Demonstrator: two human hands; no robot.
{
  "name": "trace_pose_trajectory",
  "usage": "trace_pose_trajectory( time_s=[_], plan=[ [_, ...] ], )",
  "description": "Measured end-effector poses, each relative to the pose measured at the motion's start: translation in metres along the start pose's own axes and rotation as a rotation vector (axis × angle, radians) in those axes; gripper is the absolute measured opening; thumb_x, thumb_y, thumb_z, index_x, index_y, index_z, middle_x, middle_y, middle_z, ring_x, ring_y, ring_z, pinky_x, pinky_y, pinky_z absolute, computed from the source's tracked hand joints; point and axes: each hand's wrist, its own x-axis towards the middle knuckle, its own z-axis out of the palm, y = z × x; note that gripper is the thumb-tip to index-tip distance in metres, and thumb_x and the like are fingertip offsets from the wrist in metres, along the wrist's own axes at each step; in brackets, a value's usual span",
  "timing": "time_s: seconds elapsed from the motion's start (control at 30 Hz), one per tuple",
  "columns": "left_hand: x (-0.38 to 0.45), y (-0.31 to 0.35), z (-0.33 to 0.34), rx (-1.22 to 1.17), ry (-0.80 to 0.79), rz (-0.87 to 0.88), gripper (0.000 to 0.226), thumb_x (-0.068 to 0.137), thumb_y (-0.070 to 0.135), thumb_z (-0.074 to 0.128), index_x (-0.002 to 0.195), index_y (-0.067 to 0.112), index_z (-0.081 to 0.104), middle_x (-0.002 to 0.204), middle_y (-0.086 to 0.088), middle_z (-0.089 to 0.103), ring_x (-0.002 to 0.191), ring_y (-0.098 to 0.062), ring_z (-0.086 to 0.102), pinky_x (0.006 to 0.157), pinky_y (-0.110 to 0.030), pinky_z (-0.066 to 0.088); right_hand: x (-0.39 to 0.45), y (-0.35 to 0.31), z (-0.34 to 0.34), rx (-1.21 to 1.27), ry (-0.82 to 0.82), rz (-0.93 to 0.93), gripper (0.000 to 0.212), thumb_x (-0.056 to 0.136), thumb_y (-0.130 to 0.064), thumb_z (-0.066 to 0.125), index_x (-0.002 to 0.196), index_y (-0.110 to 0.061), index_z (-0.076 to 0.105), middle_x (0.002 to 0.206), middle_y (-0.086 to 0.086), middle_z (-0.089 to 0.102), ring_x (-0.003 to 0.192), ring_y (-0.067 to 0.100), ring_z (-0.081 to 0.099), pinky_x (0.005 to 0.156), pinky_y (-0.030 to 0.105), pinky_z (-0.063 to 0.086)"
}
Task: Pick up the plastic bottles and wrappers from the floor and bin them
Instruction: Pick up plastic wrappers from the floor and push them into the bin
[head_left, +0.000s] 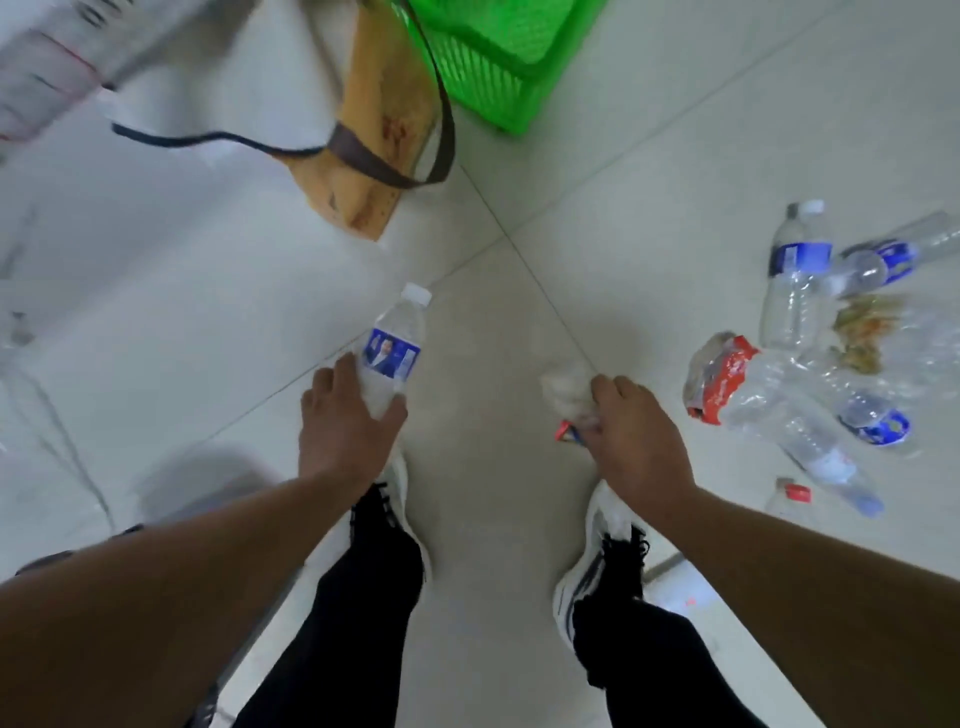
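My left hand (345, 421) grips the base of a clear plastic bottle (395, 348) with a blue label and white cap, its neck pointing away from me. My right hand (631, 434) is closed on a crumpled clear wrapper (566, 389) with a bit of red and blue showing below the fingers. A heap of several empty bottles (795, 280) and wrappers, one with a red print (724, 376), lies on the floor to my right. A green slatted plastic basket (498, 78) stands at the top centre.
A tan bag (379, 130) with dark straps lies on the pale tiled floor (519, 312) just left of the green basket. My two feet in white shoes (582, 571) stand below my hands. A blurred white object (62, 57) fills the top left corner.
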Motion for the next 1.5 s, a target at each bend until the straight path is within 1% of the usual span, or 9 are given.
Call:
trace_pose_trajectory(
  time_s=[0.13, 0.23, 0.4, 0.53, 0.73, 0.97, 1.23, 1.37, 1.5],
  plan=[
    [-0.079, 0.016, -0.065, -0.107, 0.077, -0.171, 0.07, 0.084, 0.042, 0.083, 0.139, 0.009, 0.053, 0.118, -0.02, 0.061, 0.109, -0.045, 0.06, 0.094, -0.051, 0.049, -0.045, -0.047, -0.076, 0.208, -0.111, -0.042, 0.045, 0.096, -0.05, 0.055, 0.126, -0.017, 0.065, 0.11, 0.006, 0.067, 0.104, 0.029, 0.065, 0.09, 0.045, 0.054],
    [-0.139, 0.025, -0.123, -0.162, 0.124, -0.219, 0.061, 0.082, 0.036, 0.086, 0.124, 0.003, 0.058, 0.11, -0.025, 0.064, 0.103, -0.047, 0.062, 0.091, -0.052, 0.049, -0.077, -0.089, -0.141, 0.21, -0.053, -0.1, 0.033, 0.1, -0.045, 0.066, 0.118, -0.017, 0.066, 0.1, 0.004, 0.068, 0.093, 0.026, 0.067, 0.083, 0.044, 0.057],
    [-0.211, 0.012, -0.211, -0.267, 0.178, -0.312, 0.063, 0.079, 0.042, 0.084, 0.127, 0.011, 0.057, 0.114, -0.018, 0.064, 0.106, -0.042, 0.062, 0.091, -0.047, 0.051, -0.112, -0.179, -0.219, 0.117, -0.025, -0.217, 0.05, 0.098, -0.069, 0.056, 0.106, -0.019, 0.057, 0.095, 0.004, 0.068, 0.081, 0.031, 0.068, 0.076, 0.044, 0.055],
    [-0.239, -0.02, -0.246, -0.415, 0.221, -0.392, 0.067, 0.077, 0.048, 0.08, 0.132, 0.019, 0.056, 0.121, -0.011, 0.062, 0.11, -0.035, 0.061, 0.096, -0.05, 0.054, -0.124, -0.241, -0.223, 0.061, 0.026, -0.363, 0.052, 0.097, -0.068, 0.058, 0.104, -0.016, 0.059, 0.095, 0.01, 0.067, 0.092, 0.035, 0.067, 0.079, 0.045, 0.053],
    [-0.277, -0.112, -0.252, -0.574, 0.232, -0.493, 0.057, 0.071, 0.049, 0.08, 0.119, 0.024, 0.059, 0.104, -0.002, 0.068, 0.091, -0.025, 0.069, 0.082, -0.044, 0.061, -0.159, -0.334, -0.147, 0.042, -0.087, -0.41, 0.061, 0.095, -0.075, 0.056, 0.107, -0.015, 0.058, 0.095, 0.011, 0.07, 0.091, 0.034, 0.069, 0.083, 0.048, 0.057],
    [-0.336, -0.263, -0.23, -0.704, 0.175, -0.695, 0.072, 0.073, 0.06, 0.067, 0.131, 0.019, 0.054, 0.111, -0.003, 0.066, 0.099, -0.027, 0.067, 0.087, -0.048, 0.06, -0.223, -0.437, -0.016, 0.1, -0.207, -0.36, 0.062, 0.092, -0.078, 0.058, 0.095, -0.016, 0.061, 0.081, -0.004, 0.066, 0.075, 0.012, 0.062, 0.06, 0.03, 0.042],
    [-0.298, -0.351, -0.183, -0.793, 0.158, -0.675, 0.065, 0.075, 0.052, 0.061, 0.126, 0.012, 0.056, 0.108, -0.012, 0.069, 0.098, -0.037, 0.068, 0.085, -0.053, 0.06, -0.236, -0.51, 0.105, 0.267, -0.321, -0.422, 0.021, 0.097, -0.062, 0.064, 0.096, -0.041, 0.064, 0.085, -0.027, 0.073, 0.082, -0.012, 0.066, 0.067, 0.006, 0.043],
    [-0.259, -0.357, -0.139, -0.828, 0.127, -0.639, 0.076, 0.082, 0.053, 0.073, 0.145, 0.018, 0.046, 0.141, -0.014, 0.058, 0.129, -0.042, 0.055, 0.105, -0.059, 0.051, -0.201, -0.506, 0.164, 0.23, -0.431, -0.48, 0.042, 0.096, -0.054, 0.067, 0.112, -0.015, 0.068, 0.099, 0.005, 0.075, 0.089, 0.014, 0.073, 0.079, 0.039, 0.062],
    [-0.231, -0.367, -0.102, -0.89, 0.066, -0.721, 0.115, 0.072, 0.069, 0.07, 0.168, 0.036, 0.017, 0.174, -0.01, 0.016, 0.159, -0.037, 0.02, 0.127, -0.058, 0.028, -0.163, -0.492, 0.212, -0.122, -0.605, -0.352, 0.095, 0.09, -0.071, 0.066, 0.157, -0.011, 0.036, 0.154, 0.018, 0.047, 0.139, 0.037, 0.051, 0.114, 0.053, 0.047]
  ],
)
